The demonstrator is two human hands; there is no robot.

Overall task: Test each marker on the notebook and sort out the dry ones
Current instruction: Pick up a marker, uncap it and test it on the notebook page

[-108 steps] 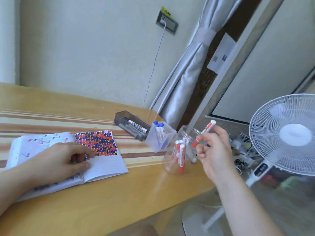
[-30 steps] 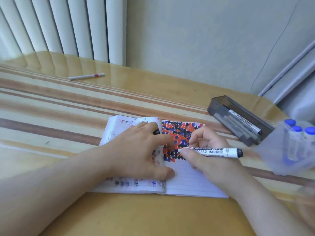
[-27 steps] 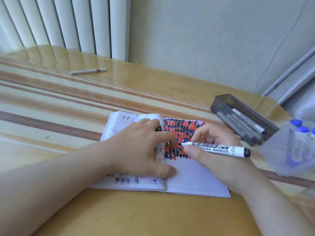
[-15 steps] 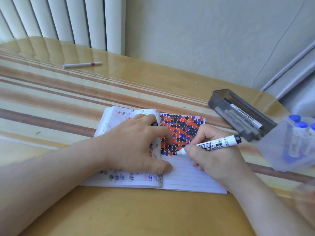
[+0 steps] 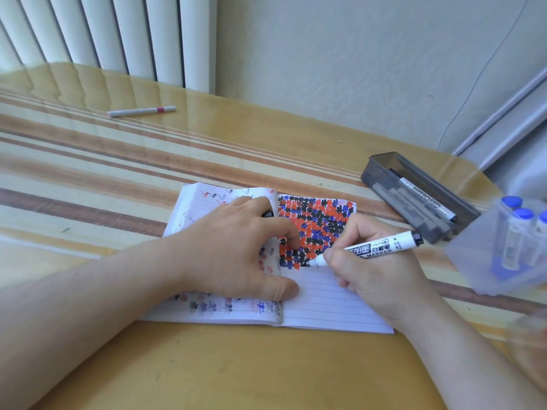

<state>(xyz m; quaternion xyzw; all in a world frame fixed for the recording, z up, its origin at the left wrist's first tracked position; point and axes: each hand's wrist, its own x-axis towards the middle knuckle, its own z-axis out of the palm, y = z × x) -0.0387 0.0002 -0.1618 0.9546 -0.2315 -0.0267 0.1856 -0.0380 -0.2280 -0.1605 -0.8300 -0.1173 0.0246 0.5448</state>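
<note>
An open lined notebook (image 5: 331, 303) lies on the striped table, its right page partly filled with red, blue and black blots. My right hand (image 5: 373, 276) grips a white whiteboard marker (image 5: 381, 247) with a black end. The marker's tip touches the page at the lower edge of the blots. My left hand (image 5: 233, 255) presses down on the left page and the spine. A small black cap (image 5: 268, 214) peeks out between its curled fingers.
A dark grey box (image 5: 420, 196) with black markers lies at the right. A clear tub (image 5: 515, 247) of blue-capped markers stands at the right edge. A white pen with a red band (image 5: 141, 111) lies far left on the table (image 5: 88, 173).
Earlier my right hand held a red marker at the jar. Over the last second it lowered the black marker from flat above the blots until its tip met the page.
</note>
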